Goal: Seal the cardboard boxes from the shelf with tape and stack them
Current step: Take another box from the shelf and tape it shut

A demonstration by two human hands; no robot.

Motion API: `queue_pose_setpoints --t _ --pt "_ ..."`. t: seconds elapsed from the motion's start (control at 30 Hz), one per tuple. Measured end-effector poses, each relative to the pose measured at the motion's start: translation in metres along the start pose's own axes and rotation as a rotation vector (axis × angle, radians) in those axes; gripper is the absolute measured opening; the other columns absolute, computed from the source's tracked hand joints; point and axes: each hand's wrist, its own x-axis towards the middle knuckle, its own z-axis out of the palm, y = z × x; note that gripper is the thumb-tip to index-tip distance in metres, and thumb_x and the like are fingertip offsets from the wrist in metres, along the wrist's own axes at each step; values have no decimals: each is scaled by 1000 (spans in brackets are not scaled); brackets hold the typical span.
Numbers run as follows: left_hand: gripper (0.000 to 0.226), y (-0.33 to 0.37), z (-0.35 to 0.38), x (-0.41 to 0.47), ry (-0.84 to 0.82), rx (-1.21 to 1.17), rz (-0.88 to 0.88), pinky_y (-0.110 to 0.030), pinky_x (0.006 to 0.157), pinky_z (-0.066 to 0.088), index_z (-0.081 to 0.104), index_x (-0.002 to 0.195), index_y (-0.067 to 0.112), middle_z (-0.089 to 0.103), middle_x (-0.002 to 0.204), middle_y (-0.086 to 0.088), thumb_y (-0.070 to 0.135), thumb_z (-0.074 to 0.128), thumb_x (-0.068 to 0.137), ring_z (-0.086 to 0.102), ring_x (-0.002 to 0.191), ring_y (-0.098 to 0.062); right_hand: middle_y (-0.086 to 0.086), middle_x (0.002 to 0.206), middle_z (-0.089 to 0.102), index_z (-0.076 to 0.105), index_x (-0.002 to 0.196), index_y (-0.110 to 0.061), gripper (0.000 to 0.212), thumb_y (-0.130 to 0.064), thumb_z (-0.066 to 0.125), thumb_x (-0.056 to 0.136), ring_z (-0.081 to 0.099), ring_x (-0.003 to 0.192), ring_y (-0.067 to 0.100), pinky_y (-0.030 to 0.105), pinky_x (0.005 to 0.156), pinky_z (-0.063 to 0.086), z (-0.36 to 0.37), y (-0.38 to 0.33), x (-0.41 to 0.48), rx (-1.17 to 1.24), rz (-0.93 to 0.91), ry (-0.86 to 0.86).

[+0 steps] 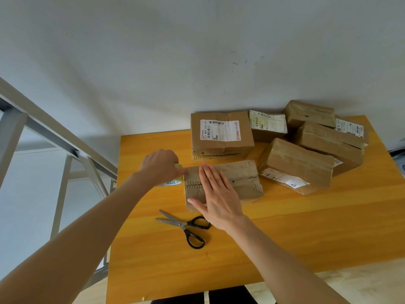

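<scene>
A worn cardboard box [243, 178] lies on the orange wooden table [285, 233], its top flaps meeting along a middle seam. My right hand [215, 194] lies flat on the box's left half, fingers straight. My left hand [163, 165] grips a roll of tape [173, 183] with a "MADE IN" label at the box's left end, its thumb near the box's top edge. Black-handled scissors [186, 227] lie open on the table in front of the box.
Several other cardboard boxes stand behind and to the right: one with a white label [221, 134], one lying slanted [295, 163], and a heap at the back right [328, 132]. A grey metal shelf frame [43, 128] is to the left. The white wall is behind.
</scene>
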Motion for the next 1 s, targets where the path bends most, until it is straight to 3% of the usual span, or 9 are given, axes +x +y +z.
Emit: queue_pose_setpoints --t 0.33,0.57,0.63,0.7,0.77,0.8,0.87,1.0 --pt "53 2 3 4 23 23 -34 -29 66 39 66 106 18 56 87 6 65 56 82 50 82 -15 -1 157 -31 -24 150 -18 85 -73 -10 87 -26 145 16 36 122 -8 -7 52 -12 3 192 -20" --pt "55 6 0 4 -20 43 -40 -29 63 37 65 100 18 53 75 8 68 53 82 52 77 -15 -1 157 -29 -24 149 -18 84 -71 -8 86 -23 146 14 35 123 -3 -12 74 -23 56 286 -21" --pt "52 4 -5 3 -9 39 -48 -30 63 36 65 97 19 53 73 9 67 54 82 52 75 -15 4 161 -15 -9 153 -12 81 -66 1 93 -11 149 18 36 123 2 -15 69 -26 70 266 75" --pt "50 2 -8 3 -8 30 -53 -31 66 35 66 97 20 60 85 6 67 56 81 50 79 -16 13 160 19 23 152 -3 70 -51 21 102 20 148 26 41 120 20 -14 59 -36 61 185 244" --pt "48 1 -9 3 -8 -9 -53 -32 69 35 67 99 23 58 90 5 66 59 79 48 82 -17 18 134 55 49 128 -3 46 -37 37 99 56 121 32 42 100 47 -2 42 -50 14 28 421" --pt "46 2 -10 3 -7 -37 -54 -32 69 35 67 99 25 54 87 7 65 60 78 48 83 -16 15 116 62 51 113 -7 32 -34 42 97 63 101 29 39 86 53 7 33 -57 -7 -67 490" --pt "44 1 -10 3 -12 -82 -51 -33 69 34 68 98 27 49 86 9 65 63 77 47 85 -16 8 94 62 48 98 -11 18 -28 46 94 60 79 23 33 68 51 25 14 -67 -32 -231 504" --pt "43 0 -7 -1 -1 -107 -25 -33 69 35 67 98 28 47 88 9 64 64 76 45 86 -15 2 84 61 59 86 -12 17 -25 71 84 59 72 19 27 62 47 48 -13 -72 -8 -309 313"
